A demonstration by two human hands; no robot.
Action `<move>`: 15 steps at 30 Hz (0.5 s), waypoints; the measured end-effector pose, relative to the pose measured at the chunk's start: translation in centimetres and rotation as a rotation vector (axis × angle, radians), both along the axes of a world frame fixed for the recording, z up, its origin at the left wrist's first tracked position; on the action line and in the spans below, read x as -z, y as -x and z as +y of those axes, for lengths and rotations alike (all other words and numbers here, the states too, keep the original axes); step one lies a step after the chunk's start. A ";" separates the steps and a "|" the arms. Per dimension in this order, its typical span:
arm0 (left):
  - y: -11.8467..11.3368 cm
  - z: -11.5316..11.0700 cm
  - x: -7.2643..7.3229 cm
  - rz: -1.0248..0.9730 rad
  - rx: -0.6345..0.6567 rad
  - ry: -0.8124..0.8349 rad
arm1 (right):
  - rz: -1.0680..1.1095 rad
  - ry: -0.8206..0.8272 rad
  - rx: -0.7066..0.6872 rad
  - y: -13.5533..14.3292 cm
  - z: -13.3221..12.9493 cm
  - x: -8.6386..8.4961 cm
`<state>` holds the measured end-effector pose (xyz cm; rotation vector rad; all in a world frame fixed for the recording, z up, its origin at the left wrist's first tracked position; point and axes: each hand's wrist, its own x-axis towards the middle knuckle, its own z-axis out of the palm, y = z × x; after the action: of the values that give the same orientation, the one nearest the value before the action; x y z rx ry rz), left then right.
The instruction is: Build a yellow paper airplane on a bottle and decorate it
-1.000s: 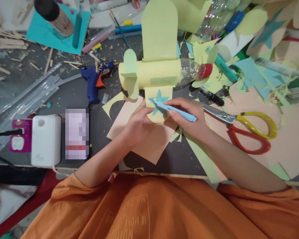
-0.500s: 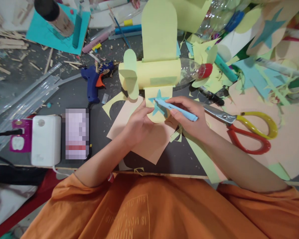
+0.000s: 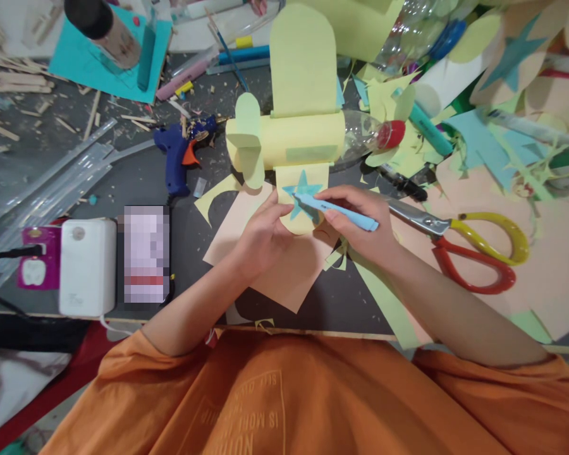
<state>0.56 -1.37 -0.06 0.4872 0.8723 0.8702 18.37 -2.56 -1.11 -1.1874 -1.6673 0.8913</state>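
Observation:
A light blue marker [image 3: 348, 215] is held in my right hand [image 3: 367, 221], its tip on a blue star [image 3: 303, 186]. The star lies on the rounded lower yellow flap [image 3: 298, 226] of a paper-wrapped bottle. My left hand [image 3: 265, 237] pinches that flap at its left edge, thumb on top and the other fingers partly hidden underneath. The yellow-wrapped bottle [image 3: 303, 136] lies sideways, with its red cap [image 3: 391, 134] to the right, a larger flap [image 3: 303, 63] above and a small rounded strip [image 3: 249, 139] across its left end. Pink paper [image 3: 284, 284] lies under my hands.
A blue glue gun [image 3: 174, 158] lies left of the bottle. Scissors [image 3: 478, 246] with red and yellow handles rest right of my right hand. A phone [image 3: 146, 253] and a white power bank [image 3: 88, 266] stand left. Paper scraps cover the right side; a dark-capped can [image 3: 114, 44] is upper left.
The marker in my right hand has shifted slightly right and down over the star. My left hand and the bottle look unchanged.

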 end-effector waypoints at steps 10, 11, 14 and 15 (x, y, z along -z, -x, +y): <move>0.0 0.1 -0.1 -0.001 -0.005 0.012 | 0.017 -0.005 0.018 0.0 -0.1 0.0; 0.0 0.1 -0.1 -0.009 -0.003 0.013 | 0.011 -0.003 0.025 0.0 -0.1 0.0; -0.1 0.1 -0.3 -0.010 -0.012 0.023 | 0.016 -0.008 0.008 0.0 0.0 0.0; -0.1 0.1 -0.3 -0.008 -0.015 0.026 | 0.022 -0.013 0.007 0.0 0.0 0.0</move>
<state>0.68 -1.27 0.24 0.4547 0.8803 0.8724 18.36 -2.57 -1.15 -1.1704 -1.6484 0.8852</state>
